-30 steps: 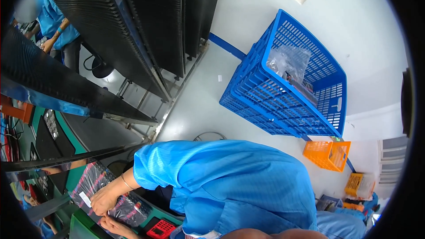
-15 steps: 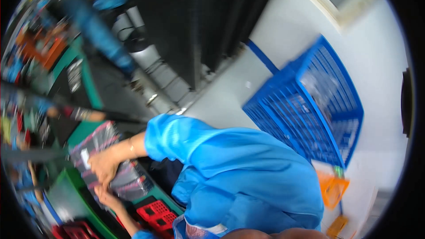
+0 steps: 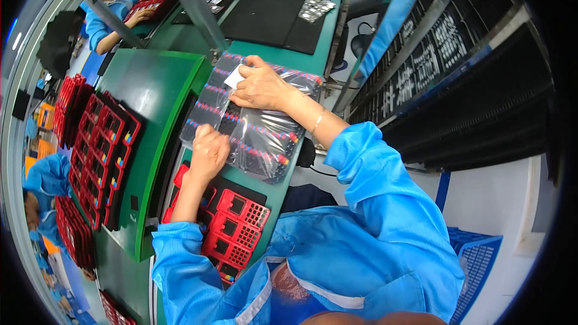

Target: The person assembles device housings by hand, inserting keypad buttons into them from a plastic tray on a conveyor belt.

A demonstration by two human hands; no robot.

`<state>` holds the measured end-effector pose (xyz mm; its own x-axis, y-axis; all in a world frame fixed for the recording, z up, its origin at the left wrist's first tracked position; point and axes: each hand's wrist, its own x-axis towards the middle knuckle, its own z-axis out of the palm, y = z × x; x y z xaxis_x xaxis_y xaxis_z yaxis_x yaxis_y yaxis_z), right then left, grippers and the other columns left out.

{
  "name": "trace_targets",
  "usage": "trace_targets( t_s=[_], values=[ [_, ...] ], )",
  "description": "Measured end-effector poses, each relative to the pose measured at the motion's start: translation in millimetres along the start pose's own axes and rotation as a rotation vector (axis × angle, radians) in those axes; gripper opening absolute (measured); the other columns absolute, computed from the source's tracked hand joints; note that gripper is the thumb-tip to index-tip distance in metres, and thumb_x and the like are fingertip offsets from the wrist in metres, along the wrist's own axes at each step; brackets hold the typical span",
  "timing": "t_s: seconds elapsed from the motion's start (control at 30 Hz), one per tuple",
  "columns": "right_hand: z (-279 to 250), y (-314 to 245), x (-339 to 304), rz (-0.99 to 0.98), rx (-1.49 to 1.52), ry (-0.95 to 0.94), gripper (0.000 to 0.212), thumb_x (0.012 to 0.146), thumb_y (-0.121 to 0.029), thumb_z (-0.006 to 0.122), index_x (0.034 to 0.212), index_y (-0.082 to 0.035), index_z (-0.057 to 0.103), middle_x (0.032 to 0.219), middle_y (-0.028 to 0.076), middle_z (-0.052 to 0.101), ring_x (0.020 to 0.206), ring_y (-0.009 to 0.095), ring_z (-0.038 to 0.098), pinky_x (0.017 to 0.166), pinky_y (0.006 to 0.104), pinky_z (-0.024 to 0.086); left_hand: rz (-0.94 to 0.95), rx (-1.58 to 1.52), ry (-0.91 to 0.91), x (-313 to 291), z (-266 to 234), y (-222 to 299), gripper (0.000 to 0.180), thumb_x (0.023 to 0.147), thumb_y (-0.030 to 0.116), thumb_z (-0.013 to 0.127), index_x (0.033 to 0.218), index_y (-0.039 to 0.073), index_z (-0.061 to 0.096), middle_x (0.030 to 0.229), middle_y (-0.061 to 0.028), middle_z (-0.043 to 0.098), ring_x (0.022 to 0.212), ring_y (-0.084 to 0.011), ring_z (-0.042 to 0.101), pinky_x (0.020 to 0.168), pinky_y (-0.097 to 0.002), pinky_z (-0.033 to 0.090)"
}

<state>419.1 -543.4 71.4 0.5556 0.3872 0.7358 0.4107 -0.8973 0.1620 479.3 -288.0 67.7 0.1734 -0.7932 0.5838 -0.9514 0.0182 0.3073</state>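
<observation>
A stack of dark trays wrapped in clear plastic film [image 3: 265,138] lies on the green bench, with rows of small red and blue parts showing through. My left hand [image 3: 211,151] is closed at the near left part of the stack, fingers curled into the film. On its far part, my right hand [image 3: 260,86] bends its fingers down and pinches the film beside a white label [image 3: 235,77]. Between both hands a dark strip of the trays shows with less gloss than the film around it. My fingertips are partly hidden.
Red slotted trays [image 3: 236,229] lie nearest me. A green-edged raised board [image 3: 162,90] stands left, with red frames [image 3: 99,156] on it. Black mats [image 3: 268,15] lie beyond. Metal posts [image 3: 192,3] rise near the bench; a dark rack [image 3: 457,90] stands right. Other people in blue work nearby.
The view has swung left and steadied, so the bench fills more of it and the blue basket sits at the lower right. My hands, close together before, are now farther apart on the stack.
</observation>
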Motion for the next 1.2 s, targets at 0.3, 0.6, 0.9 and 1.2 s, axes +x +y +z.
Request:
trace_targets(
  t_s=[0.3,0.6,0.9,1.2],
  values=[
    [-0.9,-52.6,2.4,0.41,0.048,-0.1,0.019,0.08,-0.016,0.071,0.097,-0.012,0.064,0.072,0.002,0.064,0.08,0.023,0.067,0.059,0.0405,0.054,-0.257,0.269,0.124,54.3,45.8,-34.3,0.024,0.079,0.001,0.068,0.1,0.0,0.057,0.091,-0.0183,0.061,0.095,-0.0399,0.059,0.084,-0.0462,0.049],
    [29.3,-45.0,13.5,0.475,-0.329,-0.209,0.003,0.082,-0.013,0.064,0.083,-0.01,0.062,0.073,0.007,0.068,0.069,0.023,0.071,0.05,0.0373,0.054,-0.285,0.473,-0.078,66.3,57.0,-47.3,0.011,0.087,0.006,0.06,0.096,0.006,0.065,0.093,-0.0136,0.069,0.09,-0.032,0.068,0.078,-0.0452,0.057],
    [22.3,-8.6,0.7,0.656,-0.221,-0.252,0.007,0.087,-0.013,0.063,0.091,-0.011,0.068,0.081,0.016,0.071,0.067,0.036,0.073,0.055,0.048,0.056,-0.202,0.402,-0.092,76.8,37.7,-36.3,0.015,0.083,0.0,0.059,0.096,0.004,0.064,0.093,-0.0159,0.068,0.09,-0.0359,0.068,0.079,-0.0474,0.056],
    [13.1,5.9,0.5,0.869,-0.117,-0.13,0.009,0.09,-0.015,0.064,0.091,-0.011,0.072,0.083,0.017,0.075,0.074,0.042,0.072,0.064,0.0534,0.057,-0.207,0.295,-0.069,78.0,22.9,-18.6,0.02,0.084,-0.005,0.054,0.1,0.005,0.061,0.093,-0.0171,0.065,0.094,-0.0394,0.065,0.082,-0.0497,0.053]
  ],
)
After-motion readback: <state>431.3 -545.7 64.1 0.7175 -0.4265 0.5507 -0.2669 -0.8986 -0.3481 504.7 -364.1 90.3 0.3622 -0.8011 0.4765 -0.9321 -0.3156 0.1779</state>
